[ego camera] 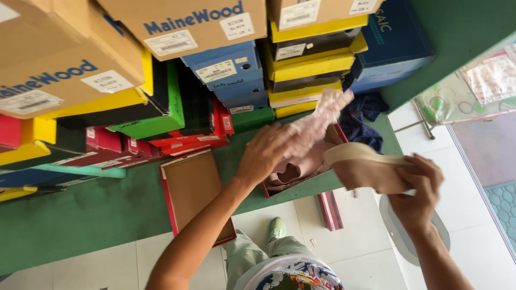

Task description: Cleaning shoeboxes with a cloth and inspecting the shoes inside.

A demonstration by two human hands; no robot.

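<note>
Shoe (pixel 365 172) gripped in right hand (pixel 416 190); left hand (pixel 266 153) closed on blurred paper (pixel 322 115) over open box (pixel 301 169).

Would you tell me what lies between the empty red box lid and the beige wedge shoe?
In the head view, the left hand and the open red shoebox lie between lid and shoe.

Both bare arms reach forward. The left hand (pixel 267 152) is palm down, its fingers motion-blurred (seemingly pinching something). The right hand (pixel 418 189) is curled closed in a grasp.
</note>
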